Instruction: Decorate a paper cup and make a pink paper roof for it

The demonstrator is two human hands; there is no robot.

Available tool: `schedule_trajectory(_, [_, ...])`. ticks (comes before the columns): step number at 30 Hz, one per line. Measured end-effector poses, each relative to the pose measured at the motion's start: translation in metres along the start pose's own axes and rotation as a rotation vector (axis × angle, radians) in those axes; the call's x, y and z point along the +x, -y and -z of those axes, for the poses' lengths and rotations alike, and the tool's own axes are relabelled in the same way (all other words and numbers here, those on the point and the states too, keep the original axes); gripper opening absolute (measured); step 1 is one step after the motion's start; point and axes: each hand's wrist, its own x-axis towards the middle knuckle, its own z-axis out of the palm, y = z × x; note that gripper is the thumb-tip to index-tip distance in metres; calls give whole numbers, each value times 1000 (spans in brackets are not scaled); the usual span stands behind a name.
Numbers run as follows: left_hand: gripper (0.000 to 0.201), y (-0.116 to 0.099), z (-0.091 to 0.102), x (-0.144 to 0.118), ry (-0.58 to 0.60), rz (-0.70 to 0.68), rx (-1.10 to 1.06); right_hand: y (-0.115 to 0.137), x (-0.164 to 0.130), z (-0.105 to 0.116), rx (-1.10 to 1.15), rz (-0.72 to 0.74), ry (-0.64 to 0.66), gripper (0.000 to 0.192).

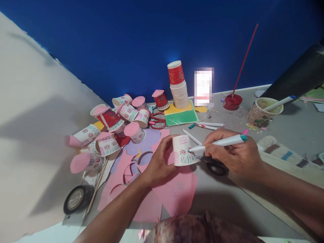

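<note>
My left hand (162,158) grips a white paper cup (181,157) by its left side, its rim facing down. On the cup are a pink window, red flowers and green grass strokes. Between the fingers of my right hand (233,152) is a white marker (221,141) with a teal end; its tip meets the cup's wall near a flower. Pink paper (177,192) with cut-outs lies under my left hand. Black-handled scissors (215,167) lie behind the cup and below my right hand, partly hidden.
Several decorated cups with pink paper tops (131,131) crowd the left. A tall cup stack (179,92) stands at the back on coloured paper (182,116). Red scissors (159,121), a red pot with a stick (232,102), a patterned cup (263,113) and black tape (78,199) surround the work area.
</note>
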Motion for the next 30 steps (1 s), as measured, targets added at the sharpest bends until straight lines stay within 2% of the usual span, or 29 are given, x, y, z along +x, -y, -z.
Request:
schedule_trajectory(10, [79, 1, 1, 0, 3, -9, 18, -1, 0, 0, -11, -3, 7, 12])
schedule_trajectory(14, [81, 1, 1, -1, -3, 1, 18, 0, 1, 3, -37, 1, -33, 15])
schedule_trajectory(18, [82, 2, 2, -1, 0, -9, -17, 1, 2, 4, -33, 37, -6, 16])
schedule_trajectory(30, [84, 6, 3, -2, 5, 2, -25, 2, 1, 2, -21, -19, -9, 13])
